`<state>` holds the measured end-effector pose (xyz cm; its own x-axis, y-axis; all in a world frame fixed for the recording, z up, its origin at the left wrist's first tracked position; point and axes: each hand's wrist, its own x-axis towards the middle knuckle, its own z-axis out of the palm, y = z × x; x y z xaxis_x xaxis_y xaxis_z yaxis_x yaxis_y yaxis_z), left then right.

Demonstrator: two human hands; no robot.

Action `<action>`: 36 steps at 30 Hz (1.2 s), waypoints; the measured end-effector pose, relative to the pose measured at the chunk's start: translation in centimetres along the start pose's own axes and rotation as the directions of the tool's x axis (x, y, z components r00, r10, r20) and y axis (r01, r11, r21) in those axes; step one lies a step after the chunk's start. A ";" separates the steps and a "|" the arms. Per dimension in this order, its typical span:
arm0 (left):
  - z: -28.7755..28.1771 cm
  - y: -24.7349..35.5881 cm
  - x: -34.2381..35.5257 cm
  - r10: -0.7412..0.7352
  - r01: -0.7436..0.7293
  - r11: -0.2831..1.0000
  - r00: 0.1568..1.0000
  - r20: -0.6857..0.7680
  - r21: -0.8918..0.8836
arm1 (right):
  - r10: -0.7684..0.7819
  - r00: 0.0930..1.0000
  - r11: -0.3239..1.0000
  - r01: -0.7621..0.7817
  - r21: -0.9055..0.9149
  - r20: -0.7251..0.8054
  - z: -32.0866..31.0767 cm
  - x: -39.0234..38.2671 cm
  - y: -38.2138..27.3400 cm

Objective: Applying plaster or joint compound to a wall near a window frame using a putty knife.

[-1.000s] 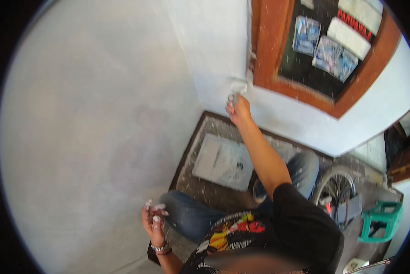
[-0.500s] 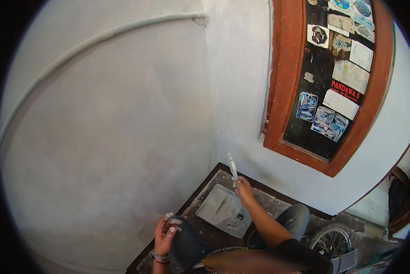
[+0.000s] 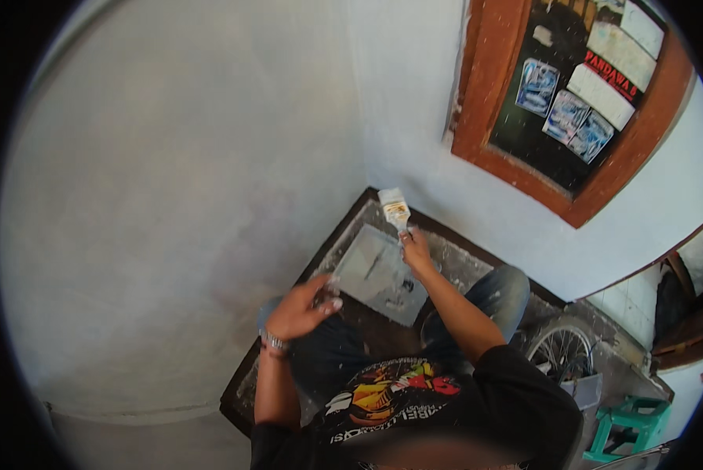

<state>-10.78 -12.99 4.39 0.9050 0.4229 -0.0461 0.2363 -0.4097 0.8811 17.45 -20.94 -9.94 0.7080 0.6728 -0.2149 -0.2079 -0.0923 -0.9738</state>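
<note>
In my right hand is the handle of a flat paintbrush, its bristles coated white and pointing up toward the wall corner. Just below the brush lies a grey paint tray, smeared inside with pale paint and some dark streaks. My left hand hovers by the tray's left edge, holding nothing. Its thumb and fingers are apart, with whitish paint on the fingertips. A metal bracelet circles that wrist.
Two pale walls meet in the corner beyond the tray. A brown-framed window with stickers is on the right wall. My bent knee flanks the tray. A spoked wheel and a green plastic stool stand at lower right.
The view has tilted downward, so tray and window sit higher. The brush has turned from edge-on to show its broad face. My left hand has moved toward the tray, its fingers extended.
</note>
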 end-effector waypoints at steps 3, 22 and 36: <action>-2.4 0.0 4.5 -0.051 -0.030 0.926 0.978 0.203 0.375 | 0.071 0.991 0.996 -0.065 0.056 -0.114 1.5 -0.8 3.4; 0.6 0.0 12.9 -0.002 -0.081 0.870 0.986 0.168 0.486 | -0.428 0.725 0.820 0.061 -0.569 -0.540 -3.7 14.1 8.3; 1.1 1.3 12.7 0.101 -0.198 0.883 0.965 0.240 0.426 | -0.406 0.871 0.832 0.226 -0.507 -0.277 7.2 17.7 -2.6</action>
<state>1.39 -9.01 4.47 0.9826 0.1727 -0.0684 0.1796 -0.7896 0.5867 25.72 -3.52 -10.72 0.8882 0.4197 0.1872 0.3292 -0.2968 -0.8964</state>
